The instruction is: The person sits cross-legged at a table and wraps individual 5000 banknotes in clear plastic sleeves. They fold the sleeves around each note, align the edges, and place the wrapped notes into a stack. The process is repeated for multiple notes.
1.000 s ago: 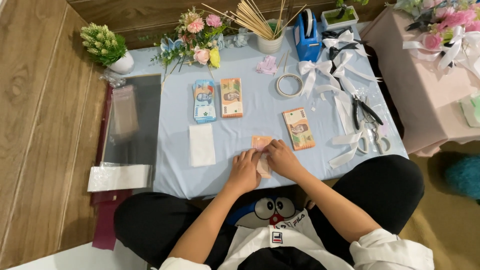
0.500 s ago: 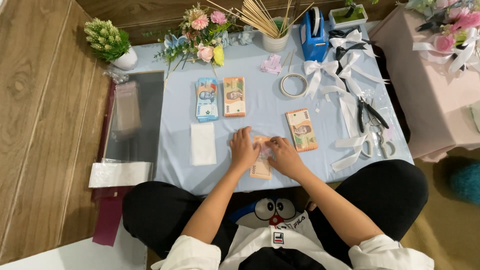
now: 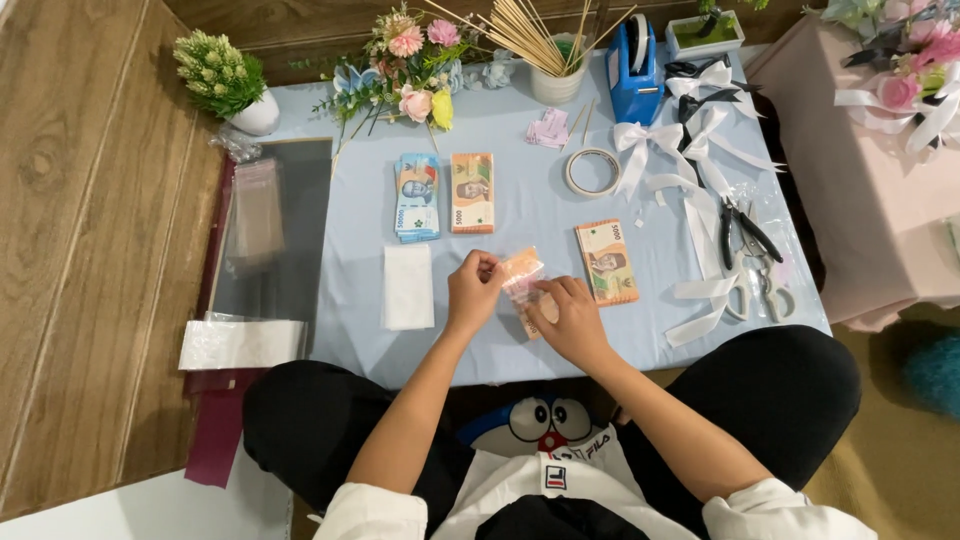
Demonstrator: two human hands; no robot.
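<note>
both hands meet over the near edge of the pale blue tabletop [image 3: 520, 215], working one orange banknote [image 3: 522, 272]. the left hand [image 3: 472, 292] pinches the note's upper left part between thumb and fingertips, lifted a little off the cloth. the right hand [image 3: 572, 318] is curled closed on the note's lower end, its fingers covering part of the paper (how far the note is folded i cannot tell). just right of the hands lies an orange stack of notes [image 3: 607, 261], flat and apart from them. to the left sits a white paper rectangle [image 3: 409, 286]. farther back lie a blue stack of notes [image 3: 417, 196] and another orange stack [image 3: 472, 192], side by side. a tape ring [image 3: 592, 171] lies beyond them, with scissors [image 3: 748, 262] near the right edge.
</note>
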